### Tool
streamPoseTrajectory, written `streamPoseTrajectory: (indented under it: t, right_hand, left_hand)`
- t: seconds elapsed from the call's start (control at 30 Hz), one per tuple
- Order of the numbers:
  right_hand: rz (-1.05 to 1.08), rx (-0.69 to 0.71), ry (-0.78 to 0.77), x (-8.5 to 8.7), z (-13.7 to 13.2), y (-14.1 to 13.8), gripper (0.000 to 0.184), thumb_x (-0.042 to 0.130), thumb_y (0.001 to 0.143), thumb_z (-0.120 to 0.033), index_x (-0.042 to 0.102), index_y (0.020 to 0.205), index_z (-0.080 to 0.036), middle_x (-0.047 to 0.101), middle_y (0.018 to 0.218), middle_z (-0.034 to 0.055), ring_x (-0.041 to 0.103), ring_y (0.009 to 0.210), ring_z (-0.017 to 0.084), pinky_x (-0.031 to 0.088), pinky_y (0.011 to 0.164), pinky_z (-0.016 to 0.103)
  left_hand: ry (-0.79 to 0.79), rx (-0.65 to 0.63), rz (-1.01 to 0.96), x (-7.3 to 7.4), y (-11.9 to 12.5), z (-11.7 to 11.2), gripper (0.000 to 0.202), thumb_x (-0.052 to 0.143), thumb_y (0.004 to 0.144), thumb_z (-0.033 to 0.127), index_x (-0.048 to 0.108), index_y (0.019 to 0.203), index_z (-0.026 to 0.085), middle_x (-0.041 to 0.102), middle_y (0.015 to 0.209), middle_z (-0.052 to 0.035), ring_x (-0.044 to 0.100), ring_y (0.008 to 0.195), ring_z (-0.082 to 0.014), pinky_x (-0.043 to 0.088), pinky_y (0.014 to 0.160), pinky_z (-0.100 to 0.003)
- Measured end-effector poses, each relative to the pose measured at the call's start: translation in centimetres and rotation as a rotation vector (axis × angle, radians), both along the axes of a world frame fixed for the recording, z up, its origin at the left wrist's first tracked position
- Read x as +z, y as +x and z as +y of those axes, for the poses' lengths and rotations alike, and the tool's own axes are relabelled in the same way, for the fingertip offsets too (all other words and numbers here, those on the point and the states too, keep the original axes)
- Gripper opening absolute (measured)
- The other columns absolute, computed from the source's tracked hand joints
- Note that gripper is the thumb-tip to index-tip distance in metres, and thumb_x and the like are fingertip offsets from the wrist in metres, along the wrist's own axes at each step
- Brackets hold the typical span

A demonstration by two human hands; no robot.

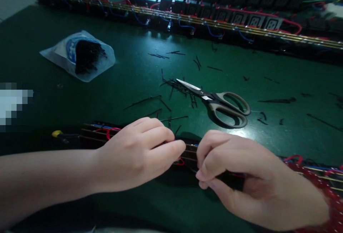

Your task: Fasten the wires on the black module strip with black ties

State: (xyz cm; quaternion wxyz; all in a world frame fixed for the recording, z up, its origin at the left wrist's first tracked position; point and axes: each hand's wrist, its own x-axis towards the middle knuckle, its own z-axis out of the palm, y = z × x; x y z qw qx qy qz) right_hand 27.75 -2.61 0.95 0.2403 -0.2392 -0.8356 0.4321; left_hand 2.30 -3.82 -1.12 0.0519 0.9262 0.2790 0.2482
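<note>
A long black strip with wiring (96, 133) lies across the table under both hands, with brass-coloured rods and red and blue wires along it. My left hand (139, 150) is closed over the strip, its fingers curled around the wiring and the thumb hidden. To its right, my right hand (241, 176) pinches thumb and fingertips together at the strip's near side. A thin dark strand, apparently a black cable tie, runs into that pinch; most of it is covered. Beyond the hands lie scissors (209, 99), slightly spread, pointing left with their blades over cut black tie pieces (177, 84).
At the back left lies a clear plastic bag (107, 56) filled with black cable ties (87, 58). Another wired strip (171, 16) crosses the far side, with rows of black modules (238, 18) behind it. Tie offcuts (278, 100) are scattered over the green tabletop (128, 68).
</note>
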Motion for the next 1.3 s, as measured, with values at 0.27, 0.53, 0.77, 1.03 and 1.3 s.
streamPoseTrajectory:
  t: [0.27, 0.53, 0.77, 1.03, 1.3]
  right_hand:
    - [-0.035, -0.017, 0.034, 0.1, -0.2, 0.0, 0.022, 0.059, 0.094, -0.004, 0.071, 0.096, -0.022, 0.075, 0.084, -0.0002, 0.069, 0.075, 0.009, 0.056, 0.069, 0.018]
    - [0.052, -0.355, -0.252, 0.5, -0.9, -1.0, 0.008, 0.068, 0.097, -0.021, 0.073, 0.091, -0.024, 0.079, 0.079, -0.0005, 0.076, 0.070, 0.012, 0.060, 0.062, 0.018]
    - [0.012, -0.341, -0.306, -0.1, -0.1, -0.8, 0.009, 0.075, 0.094, -0.030, 0.077, 0.088, -0.023, 0.080, 0.079, 0.0007, 0.075, 0.069, 0.012, 0.060, 0.061, 0.017]
    - [-0.051, -0.249, -0.125, -0.2, -0.2, -0.7, 0.007, 0.077, 0.091, -0.021, 0.078, 0.096, -0.024, 0.081, 0.087, 0.0024, 0.074, 0.074, 0.013, 0.060, 0.063, 0.019]
    - [-0.018, -0.281, -0.186, -0.1, 0.1, -0.7, 0.008, 0.074, 0.094, -0.027, 0.080, 0.090, -0.023, 0.081, 0.084, 0.0026, 0.075, 0.071, 0.014, 0.061, 0.061, 0.020]
  left_hand:
    - [0.042, -0.049, 0.027, -0.3, -0.1, -0.3, 0.012, 0.060, 0.103, 0.015, 0.068, 0.095, 0.020, 0.073, 0.095, -0.0011, 0.061, 0.084, -0.0182, 0.048, 0.074, -0.037]
    - [0.022, -0.049, -0.033, -0.1, -0.4, 0.4, 0.019, 0.056, 0.107, 0.018, 0.069, 0.093, 0.018, 0.073, 0.089, -0.0007, 0.061, 0.084, -0.0170, 0.049, 0.074, -0.036]
    - [0.030, -0.044, -0.008, -0.1, -0.4, 0.5, 0.022, 0.055, 0.106, 0.018, 0.069, 0.089, 0.019, 0.074, 0.090, -0.0007, 0.063, 0.084, -0.0172, 0.051, 0.073, -0.035]
    - [-0.031, -0.043, 0.024, 0.1, -0.5, 0.6, 0.028, 0.054, 0.108, 0.021, 0.070, 0.086, 0.018, 0.073, 0.089, -0.0006, 0.067, 0.084, -0.0165, 0.050, 0.073, -0.037]
    - [-0.080, -0.038, 0.065, 0.1, -0.5, 0.6, 0.030, 0.054, 0.108, 0.024, 0.069, 0.083, 0.017, 0.070, 0.089, -0.0020, 0.062, 0.084, -0.0176, 0.049, 0.075, -0.037]
